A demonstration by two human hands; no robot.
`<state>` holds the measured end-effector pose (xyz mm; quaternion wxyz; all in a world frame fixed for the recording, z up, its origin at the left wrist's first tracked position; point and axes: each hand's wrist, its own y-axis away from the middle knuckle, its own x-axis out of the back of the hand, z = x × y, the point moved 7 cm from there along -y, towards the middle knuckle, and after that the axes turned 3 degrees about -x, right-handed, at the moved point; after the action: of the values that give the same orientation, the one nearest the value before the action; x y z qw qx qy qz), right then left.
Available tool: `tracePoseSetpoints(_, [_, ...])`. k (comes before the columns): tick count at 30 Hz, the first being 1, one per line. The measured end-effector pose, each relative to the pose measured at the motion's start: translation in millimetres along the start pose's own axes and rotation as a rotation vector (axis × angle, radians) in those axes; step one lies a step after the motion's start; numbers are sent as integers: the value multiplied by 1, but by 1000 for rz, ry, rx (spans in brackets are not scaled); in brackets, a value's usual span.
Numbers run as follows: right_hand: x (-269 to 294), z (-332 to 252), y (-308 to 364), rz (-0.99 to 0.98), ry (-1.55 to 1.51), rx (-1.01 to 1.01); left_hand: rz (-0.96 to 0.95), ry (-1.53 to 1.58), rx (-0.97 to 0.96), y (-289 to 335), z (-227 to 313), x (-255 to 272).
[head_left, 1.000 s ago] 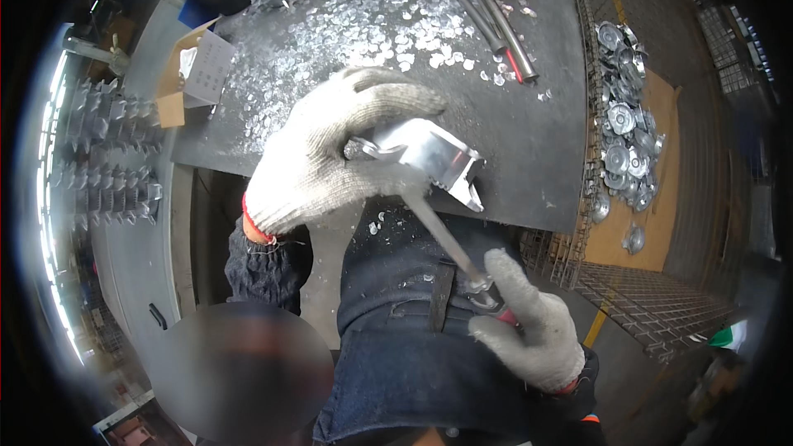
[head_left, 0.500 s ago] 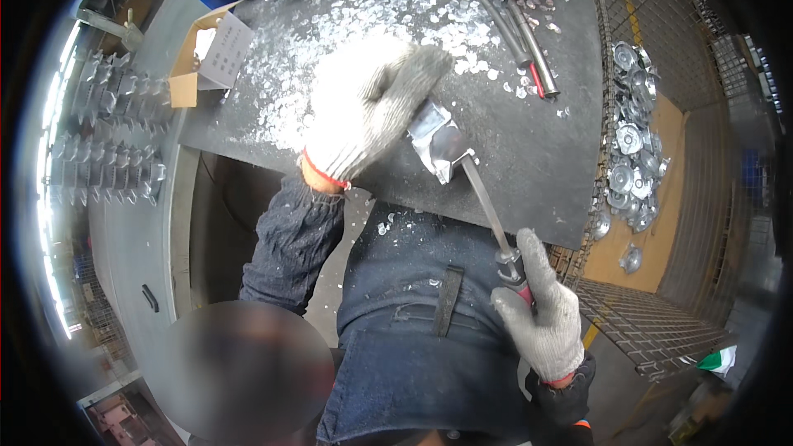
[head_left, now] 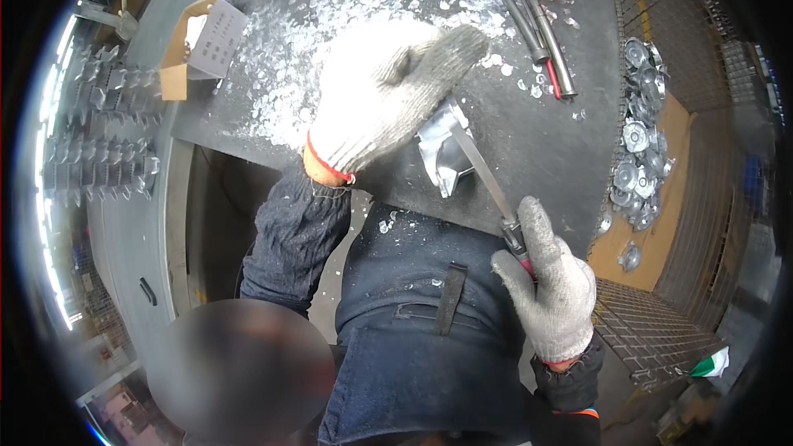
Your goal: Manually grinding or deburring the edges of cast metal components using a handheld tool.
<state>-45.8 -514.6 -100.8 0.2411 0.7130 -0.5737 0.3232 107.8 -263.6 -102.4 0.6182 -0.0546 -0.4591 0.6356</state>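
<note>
My left hand point(head_left: 380, 99), in a white knit glove with a red cuff edge, is closed over the upper end of a silvery metal casting point(head_left: 446, 157). Its fingers hide much of that part, which is held at the table's near edge. My right hand point(head_left: 555, 293), gloved too, is wrapped round the red and dark handle of a long, narrow flat file point(head_left: 489, 175). The file's blade slants up to the left, and its far end lies against the casting's right side.
Small metal flakes point(head_left: 289, 74) litter the dark tabletop point(head_left: 553, 173). Metal tubes and a red-handled tool point(head_left: 555, 66) lie at the far right. An open cardboard box point(head_left: 175, 74) stands left. Several castings point(head_left: 636, 136) lie in a wire cage at right; more point(head_left: 99, 165) are stacked at left.
The casting has turned in my left hand and shifted slightly right. The file's blade has moved up along the casting, with my right hand a little higher.
</note>
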Motion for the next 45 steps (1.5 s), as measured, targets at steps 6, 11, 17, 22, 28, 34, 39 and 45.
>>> tracePoseSetpoints(6, [-4, 2, -5, -88, 102, -22, -213, -27, 151, 8, -1, -3])
tracePoseSetpoints(11, [-8, 0, -7, -175, -93, -83, -250, -148, 17, 17, -1, 0])
tracePoseSetpoints(17, [-21, 12, -11, -300, -366, -125, -233, 64, 296, 8, 6, -5])
tracePoseSetpoints(22, [-25, 23, -9, -460, -566, -264, -130, 161, 291, 1, 12, -9])
tracePoseSetpoints(28, [-23, 21, -4, -420, -566, -100, -64, 241, 343, -5, 10, -10])
tracePoseSetpoints(34, [-27, 20, 12, -503, -582, -100, -315, 50, 143, -21, 15, 13])
tracePoseSetpoints(39, [-18, 33, 47, -411, -700, -68, -1045, 93, 36, -42, 47, 9])
tracePoseSetpoints(45, [-21, 64, 89, -356, -962, -380, -770, -602, -333, -22, 111, 10])
